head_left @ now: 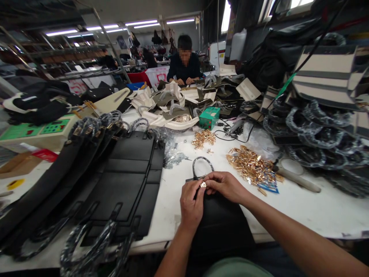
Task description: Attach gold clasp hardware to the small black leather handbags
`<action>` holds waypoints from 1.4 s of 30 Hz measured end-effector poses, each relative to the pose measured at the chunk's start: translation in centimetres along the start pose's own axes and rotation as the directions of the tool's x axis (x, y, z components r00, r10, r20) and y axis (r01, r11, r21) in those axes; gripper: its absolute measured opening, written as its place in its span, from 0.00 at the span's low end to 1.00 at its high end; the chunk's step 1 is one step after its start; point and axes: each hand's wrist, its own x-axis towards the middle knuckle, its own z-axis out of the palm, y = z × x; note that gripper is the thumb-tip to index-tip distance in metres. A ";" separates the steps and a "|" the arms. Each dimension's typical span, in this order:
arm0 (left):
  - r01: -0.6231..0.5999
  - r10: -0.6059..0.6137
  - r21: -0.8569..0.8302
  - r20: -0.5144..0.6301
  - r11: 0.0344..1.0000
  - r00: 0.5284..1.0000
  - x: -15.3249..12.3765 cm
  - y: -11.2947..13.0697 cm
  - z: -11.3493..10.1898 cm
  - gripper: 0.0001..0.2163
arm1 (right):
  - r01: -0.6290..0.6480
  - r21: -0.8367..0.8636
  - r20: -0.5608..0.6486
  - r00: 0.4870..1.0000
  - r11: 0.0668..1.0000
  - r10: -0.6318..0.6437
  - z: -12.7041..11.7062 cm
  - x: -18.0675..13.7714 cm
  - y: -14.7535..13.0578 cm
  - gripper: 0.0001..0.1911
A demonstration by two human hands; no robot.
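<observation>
A black bag panel (223, 221) with a plastic-wrapped loop handle (202, 159) lies over the table's front edge before me. Both hands meet at its upper edge, near the handle's base. Between their fingertips shows a small shiny gold metal fitting (203, 184). My left hand (190, 202) is closed, its thumb and fingers gripping the fitting and the panel edge from the left. From the right, my right hand (223, 185) pinches at the same fitting with thumb and fingertips. The fitting's exact shape is too small to make out.
Gold metal pieces lie in a big pile (250, 165) and a smaller pile (204, 138). Stacked black panels (127, 169) fill the left. A green box (209, 117) stands behind, a grey rod-like tool (300, 180) at right. Across the table sits a person (184, 63).
</observation>
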 end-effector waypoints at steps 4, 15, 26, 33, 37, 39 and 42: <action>0.000 -0.001 -0.024 -0.009 1.000 1.000 0.0 -0.1 0.0 0.12 | 0.087 -0.079 -0.062 0.994 0.993 -0.092 0.8 -0.3 0.4 0.14; 0.024 -0.025 -0.048 -0.021 0.999 0.999 0.2 0.1 -0.2 0.12 | 0.063 0.088 -0.135 0.990 0.994 -0.050 1.6 -0.7 0.6 0.17; 0.036 -0.035 0.012 -0.032 0.999 0.999 0.3 -0.1 -0.4 0.14 | 0.183 -0.060 -0.262 0.946 0.981 -0.192 2.1 -1.8 0.3 0.12; 0.103 -0.098 0.384 -0.032 0.917 0.995 0.6 -0.4 0.7 0.22 | 0.114 -0.297 -0.429 0.871 0.948 -0.239 -0.1 -3.3 0.2 0.14; 0.104 -0.129 0.436 0.027 0.894 0.991 1.2 -0.3 0.7 0.11 | 0.106 -0.501 -0.354 0.880 0.859 -0.315 -0.6 -3.0 0.2 0.12; 0.134 -0.143 0.386 -0.004 0.913 0.990 1.5 -0.4 0.6 0.06 | 0.129 -0.514 -0.286 0.906 0.848 -0.312 -0.6 -2.4 0.0 0.11; 0.235 -0.219 0.201 -0.102 0.951 0.970 1.7 -0.4 0.1 0.06 | 0.175 -0.394 -0.298 0.905 0.902 -0.305 -0.5 -1.6 -0.3 0.11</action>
